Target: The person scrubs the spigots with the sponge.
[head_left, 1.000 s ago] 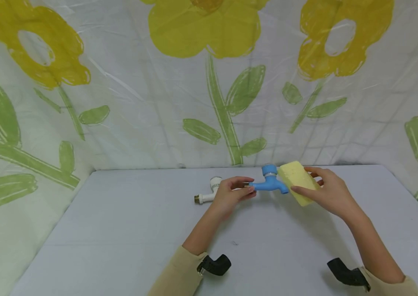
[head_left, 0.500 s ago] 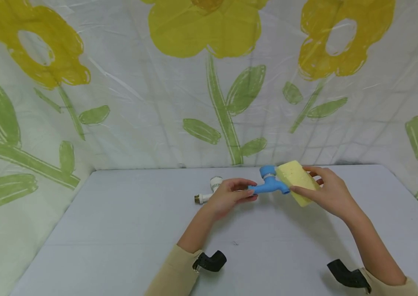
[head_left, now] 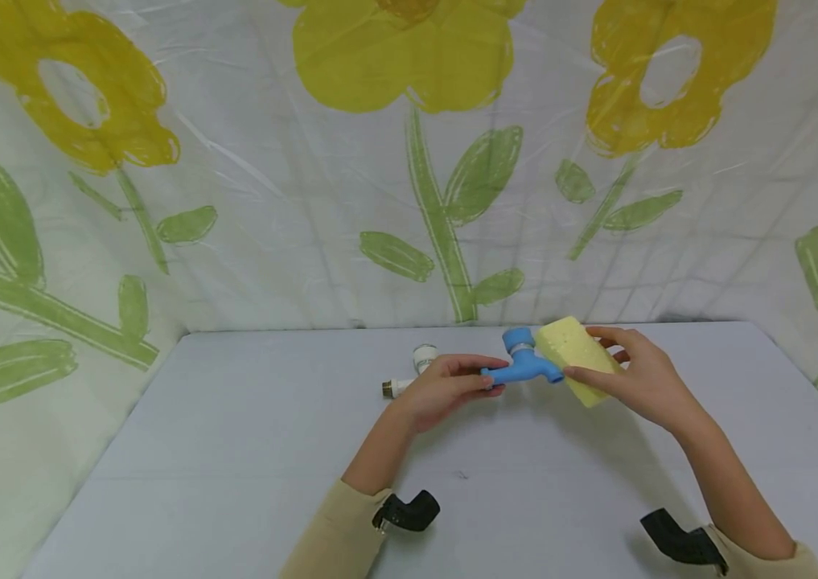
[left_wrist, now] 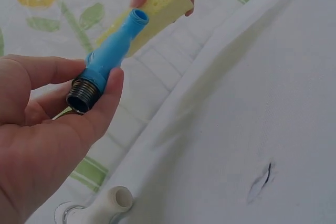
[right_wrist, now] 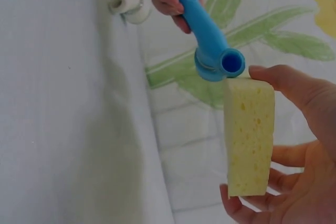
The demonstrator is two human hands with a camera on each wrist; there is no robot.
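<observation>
A blue faucet [head_left: 524, 367] is held above the table by my left hand [head_left: 445, 390], whose thumb and fingers pinch its threaded end [left_wrist: 83, 96]. The spout [right_wrist: 231, 62] points toward my right side. My right hand [head_left: 636, 374] grips a yellow sponge [head_left: 573, 354] between thumb and fingers. In the right wrist view the sponge's top edge is right at the spout, and in the head view its face overlaps the faucet's side. Behind my left hand a white faucet [head_left: 397, 387] with a brass threaded end lies on the table, partly hidden.
The white table [head_left: 249, 434] ends at a hanging sheet [head_left: 271, 265] printed with yellow flowers and green leaves. A small dark mark [left_wrist: 269, 172] shows on the table cover. Black curved pieces [head_left: 409, 512] stick out from both sleeves.
My left hand has drawn the blue faucet slightly left and down, tilting it a little. The sponge in my right hand has shifted slightly left with it. The white faucet stays put.
</observation>
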